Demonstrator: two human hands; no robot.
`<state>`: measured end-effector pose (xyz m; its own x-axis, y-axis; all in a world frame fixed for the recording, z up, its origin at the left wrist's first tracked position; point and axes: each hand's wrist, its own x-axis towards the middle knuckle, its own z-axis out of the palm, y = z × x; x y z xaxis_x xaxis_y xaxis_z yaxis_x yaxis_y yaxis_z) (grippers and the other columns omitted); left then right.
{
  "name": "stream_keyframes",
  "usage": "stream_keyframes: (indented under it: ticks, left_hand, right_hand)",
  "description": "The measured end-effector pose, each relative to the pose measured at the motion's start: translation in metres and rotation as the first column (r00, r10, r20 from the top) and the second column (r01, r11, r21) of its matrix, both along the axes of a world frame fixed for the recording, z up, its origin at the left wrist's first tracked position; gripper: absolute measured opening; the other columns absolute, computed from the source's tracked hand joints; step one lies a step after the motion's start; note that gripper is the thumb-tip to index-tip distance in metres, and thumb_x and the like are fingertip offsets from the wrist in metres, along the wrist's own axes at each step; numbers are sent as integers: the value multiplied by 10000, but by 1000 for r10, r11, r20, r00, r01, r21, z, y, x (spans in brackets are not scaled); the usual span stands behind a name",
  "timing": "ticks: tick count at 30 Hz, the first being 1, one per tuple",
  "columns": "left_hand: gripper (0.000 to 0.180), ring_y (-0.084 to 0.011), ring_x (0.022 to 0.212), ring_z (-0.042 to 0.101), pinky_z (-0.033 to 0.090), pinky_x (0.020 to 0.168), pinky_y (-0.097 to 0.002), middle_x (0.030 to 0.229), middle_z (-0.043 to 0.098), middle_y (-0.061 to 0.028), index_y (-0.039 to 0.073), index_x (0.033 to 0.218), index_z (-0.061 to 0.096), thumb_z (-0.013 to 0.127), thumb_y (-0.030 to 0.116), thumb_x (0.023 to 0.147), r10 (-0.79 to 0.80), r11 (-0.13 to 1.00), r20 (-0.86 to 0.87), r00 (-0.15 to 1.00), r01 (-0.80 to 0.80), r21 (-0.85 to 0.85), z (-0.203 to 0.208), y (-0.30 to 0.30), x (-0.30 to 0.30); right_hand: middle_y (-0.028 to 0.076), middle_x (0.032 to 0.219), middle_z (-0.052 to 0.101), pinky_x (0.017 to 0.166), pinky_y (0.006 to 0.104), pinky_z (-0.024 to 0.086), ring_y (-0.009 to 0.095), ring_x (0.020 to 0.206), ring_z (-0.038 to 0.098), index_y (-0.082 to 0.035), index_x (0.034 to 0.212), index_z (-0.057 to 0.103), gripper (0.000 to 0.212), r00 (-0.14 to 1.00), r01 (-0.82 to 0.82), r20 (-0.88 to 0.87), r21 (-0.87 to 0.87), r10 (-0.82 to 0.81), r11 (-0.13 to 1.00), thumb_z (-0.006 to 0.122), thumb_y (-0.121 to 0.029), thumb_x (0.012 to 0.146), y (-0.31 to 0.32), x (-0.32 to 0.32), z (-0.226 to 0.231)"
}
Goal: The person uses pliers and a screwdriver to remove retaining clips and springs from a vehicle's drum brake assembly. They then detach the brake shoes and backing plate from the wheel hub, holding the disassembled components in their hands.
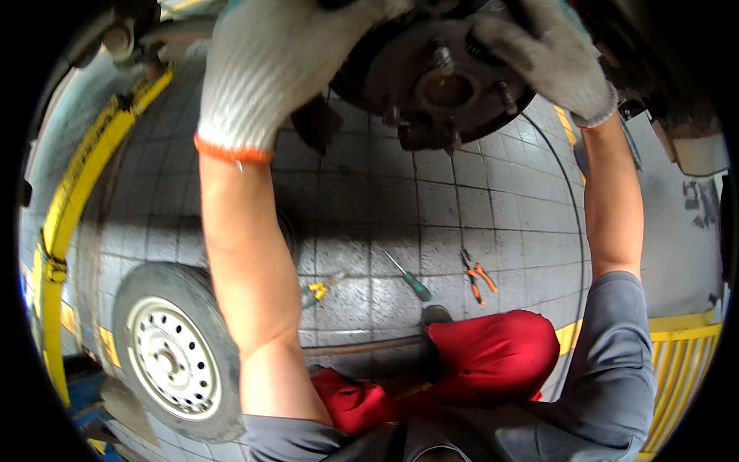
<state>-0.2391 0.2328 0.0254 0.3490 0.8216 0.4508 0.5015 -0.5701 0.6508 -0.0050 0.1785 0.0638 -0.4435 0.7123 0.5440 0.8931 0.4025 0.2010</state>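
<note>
Overhead hangs a dark, rusty wheel hub with bare studs and a round hole in its middle. My left hand, in a white knitted glove with an orange cuff, reaches up to its upper left. Its fingers run to the top edge of the picture, so their grip is hidden. On the upper right, my right hand, gloved in the same white knit with dark smudges, is closed on the hub's rim, thumb side against its face. Whether a small part lies under those fingers cannot be made out.
A tyre on a pale steel rim is at lower left. On the tiled floor lie a green-handled screwdriver, orange-handled pliers and a yellow-handled tool. A yellow lift arm rises left; a black cable curves right.
</note>
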Motion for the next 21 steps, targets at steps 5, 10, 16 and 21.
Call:
stream_keyframes:
  ticks: [5, 10, 16, 21]
  left_hand:
    - [455, -307, 845, 752, 585, 786, -415, 918, 770, -216, -15, 1079, 770, 755, 420, 948, -78, 991, 25, 997, 75, 109, -11, 6, -15]
    - [603, -363, 865, 761, 592, 805, -418, 891, 748, -277, -73, 1076, 742, 736, 512, 931, -256, 949, 99, 962, 231, 213, -30, 8, -34]
    - [697, -388, 876, 755, 588, 809, -447, 866, 730, -287, -50, 1111, 736, 606, 626, 1001, -121, 987, 26, 992, 118, 107, -26, 4, -43]
    - [578, -405, 908, 737, 566, 836, -470, 908, 728, -268, 35, 1211, 733, 560, 562, 1048, -294, 956, 113, 949, 292, 33, -32, 16, -43]
  right_hand:
    - [154, 1363, 522, 1123, 368, 398, 283, 1302, 520, 8, 1342, 594, 459, 986, 19, -160, -141, -41, 990, 653, -233, 956, -10, -5, -1]
    - [96, 1329, 519, 1114, 353, 381, 230, 1281, 495, 19, 1334, 565, 581, 964, -82, -264, -145, 42, 986, 709, -382, 939, -1, -8, -18]
    - [79, 1364, 605, 1095, 356, 453, 226, 1282, 575, -74, 1379, 623, 437, 944, -17, -326, -179, -43, 984, 718, -238, 985, -7, 7, 5]
    - [107, 1477, 535, 1184, 366, 366, 234, 1382, 485, -2, 1451, 551, 628, 979, 11, -199, -204, -52, 979, 707, -398, 990, -10, 23, 13]
